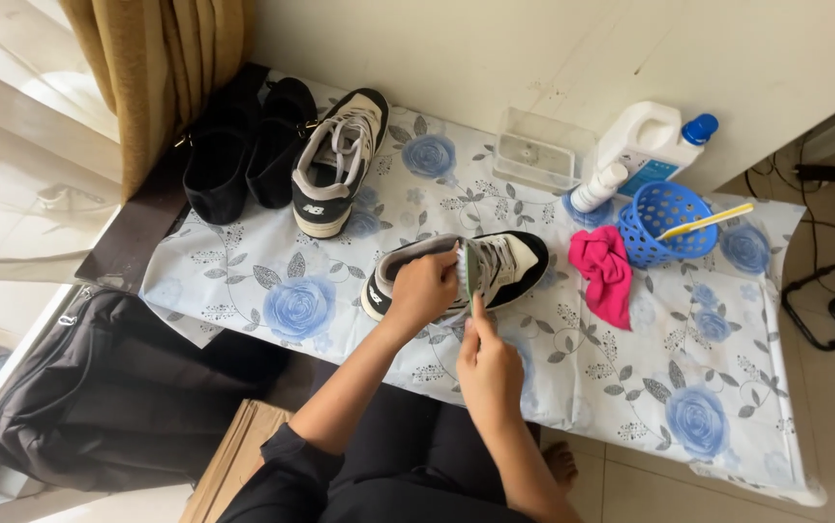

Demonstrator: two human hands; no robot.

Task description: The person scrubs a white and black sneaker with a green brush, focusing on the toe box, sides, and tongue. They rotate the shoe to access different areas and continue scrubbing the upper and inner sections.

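At lower centre the left hand (pixel 424 288) clamps the sneaker (pixel 456 272), lying long-axis left to right mid-frame on the flowered tablecloth (pixel 630 387), while just right the right hand (pixel 488 366) grips a green brush (pixel 471 274) angled up onto it.

A black-and-white sneaker (pixel 495 266) lies on its side under the left hand (pixel 424 288), which clamps its heel end, toe pointing away. Just right of that grip, the right hand (pixel 487 366) presses a green-backed brush (pixel 469 274) against its laces.
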